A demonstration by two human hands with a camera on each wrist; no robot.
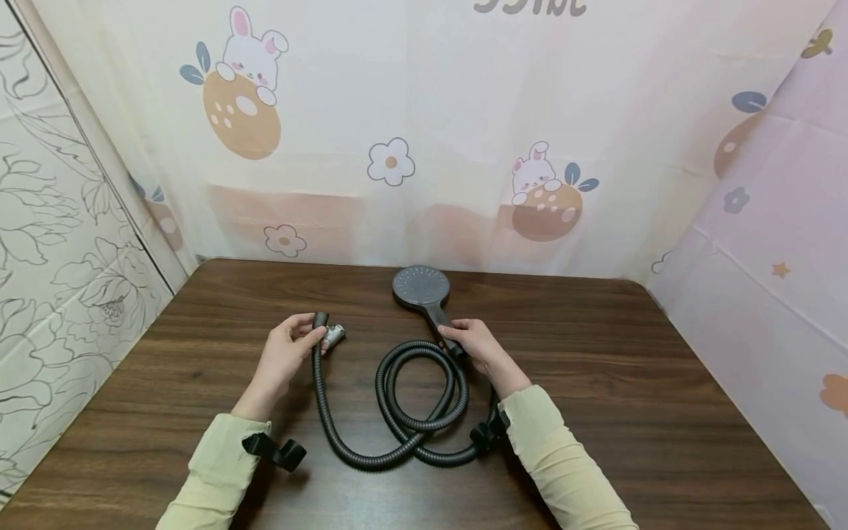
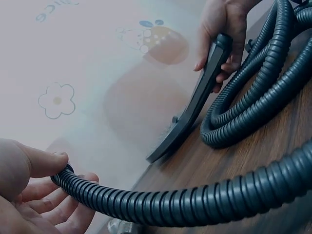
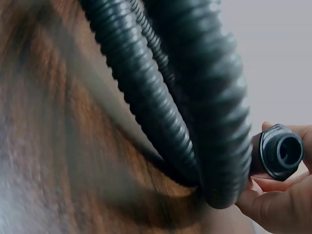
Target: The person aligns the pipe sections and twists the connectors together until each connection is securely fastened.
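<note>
A dark grey shower head (image 1: pixel 420 285) with a round face lies near the table's back edge. My right hand (image 1: pixel 482 346) grips its handle; the threaded open end of the handle (image 2: pixel 222 44) sticks out past the fingers. A black ribbed shower hose (image 1: pixel 374 463) is looped in a coil beside that hand. My left hand (image 1: pixel 281 355) pinches one end of the hose between thumb and fingers, lifted off the table in the left wrist view. Close to this hose end sits a silver metal fitting (image 1: pixel 335 336), partly hidden in the left wrist view.
The brown wooden table (image 1: pixel 629 383) carries the coiled hose in its middle. Behind it hangs a pale curtain (image 1: pixel 430 96) printed with rabbits and flowers, with further patterned sheets at both sides. A black strap mount (image 1: pixel 274 450) is on the left wrist.
</note>
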